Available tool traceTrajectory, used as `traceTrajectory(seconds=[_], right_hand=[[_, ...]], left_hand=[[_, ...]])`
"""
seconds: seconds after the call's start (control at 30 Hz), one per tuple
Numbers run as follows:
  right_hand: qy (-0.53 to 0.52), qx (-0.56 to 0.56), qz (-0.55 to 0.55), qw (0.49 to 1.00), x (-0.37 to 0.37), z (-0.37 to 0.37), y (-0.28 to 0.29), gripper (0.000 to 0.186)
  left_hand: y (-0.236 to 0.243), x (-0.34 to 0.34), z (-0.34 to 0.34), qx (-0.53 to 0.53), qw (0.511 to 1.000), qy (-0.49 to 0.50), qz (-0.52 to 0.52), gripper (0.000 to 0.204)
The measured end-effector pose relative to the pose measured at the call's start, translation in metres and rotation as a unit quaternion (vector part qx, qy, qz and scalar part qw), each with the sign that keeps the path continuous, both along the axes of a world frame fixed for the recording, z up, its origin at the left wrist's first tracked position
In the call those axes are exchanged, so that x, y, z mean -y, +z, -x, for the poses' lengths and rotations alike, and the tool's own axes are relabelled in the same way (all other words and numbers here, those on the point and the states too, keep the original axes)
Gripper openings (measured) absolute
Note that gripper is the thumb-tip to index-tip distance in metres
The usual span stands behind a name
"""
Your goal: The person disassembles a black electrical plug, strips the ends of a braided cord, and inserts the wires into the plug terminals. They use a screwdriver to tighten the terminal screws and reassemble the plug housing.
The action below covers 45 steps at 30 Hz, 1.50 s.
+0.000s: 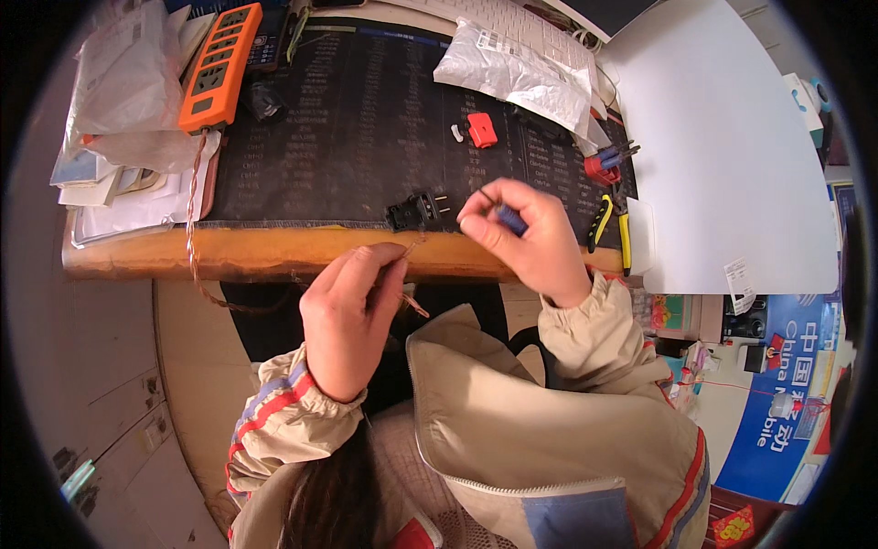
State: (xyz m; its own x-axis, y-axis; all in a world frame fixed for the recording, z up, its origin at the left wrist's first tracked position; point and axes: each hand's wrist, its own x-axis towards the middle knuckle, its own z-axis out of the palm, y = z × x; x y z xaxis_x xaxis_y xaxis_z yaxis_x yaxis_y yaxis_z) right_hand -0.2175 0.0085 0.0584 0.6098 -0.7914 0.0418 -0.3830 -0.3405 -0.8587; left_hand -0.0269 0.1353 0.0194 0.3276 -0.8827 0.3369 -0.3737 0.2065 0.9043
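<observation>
My left hand (343,306) is closed in a narrow pinch, thumb against fingers, on a thin wire (414,245) just off the front edge of the desk (311,252); its tip is so fine that I cannot tell how many strands I hold, and my palm hides the rest. Another pale wire end (416,306) shows below those fingers. My right hand (535,238) is curled around a small blue-handled tool (511,220), my fingers covering most of it, so its working end is hard to make out. The twisted cord (190,220) drops over the desk edge and runs toward my left wrist, where I lose sight of it. Between my hands, near the desk's front edge, lies one black plug (412,213) with two metal prongs pointing right. Farther back I count one red plastic piece (481,130) and one little white piece (457,134) just beside it. To the right is one tool with yellow-and-black handles (611,227), two handles in all, its head partly covered. One orange power strip (219,69) lies at the left, joined to the cord. As for containers, the white plastic parcel (517,78) conceals whatever it holds, and the cloudy plastic bag (128,78) on the left-hand pile is too crumpled for me to identify its contents.
</observation>
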Motion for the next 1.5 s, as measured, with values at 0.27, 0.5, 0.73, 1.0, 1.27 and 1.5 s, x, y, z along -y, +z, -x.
traceTrajectory(seconds=[0.27, 0.5, 0.73, 1.0, 1.27, 1.5], right_hand=[[0.039, 0.031, -0.105, 0.993, -0.036, 0.004, 0.010, 0.017], [-0.043, 0.260, -0.247, 0.933, -0.070, 0.001, -0.011, 0.008], [-0.108, 0.506, -0.321, 0.793, -0.053, 0.019, 0.009, 0.014], [0.011, 0.155, -0.185, 0.970, -0.080, 0.025, -0.005, 0.025], [0.079, 0.143, 0.110, 0.980, -0.080, 0.021, 0.000, 0.009], [-0.066, 0.257, -0.407, 0.874, -0.089, 0.021, -0.013, 0.011]], left_hand=[[0.008, -0.012, 0.020, 0.041, 0.998, -0.017, 0.049, 0.017], [0.017, -0.028, 0.026, -0.026, 0.997, -0.067, 0.021, 0.013], [0.011, -0.042, 0.021, -0.278, 0.940, -0.174, -0.096, 0.009], [0.009, -0.046, 0.023, -0.328, 0.921, -0.194, -0.081, 0.015], [0.007, -0.041, 0.014, -0.468, 0.813, -0.307, -0.163, 0.021], [0.011, -0.045, 0.035, 0.130, 0.986, -0.067, 0.081, 0.018]])
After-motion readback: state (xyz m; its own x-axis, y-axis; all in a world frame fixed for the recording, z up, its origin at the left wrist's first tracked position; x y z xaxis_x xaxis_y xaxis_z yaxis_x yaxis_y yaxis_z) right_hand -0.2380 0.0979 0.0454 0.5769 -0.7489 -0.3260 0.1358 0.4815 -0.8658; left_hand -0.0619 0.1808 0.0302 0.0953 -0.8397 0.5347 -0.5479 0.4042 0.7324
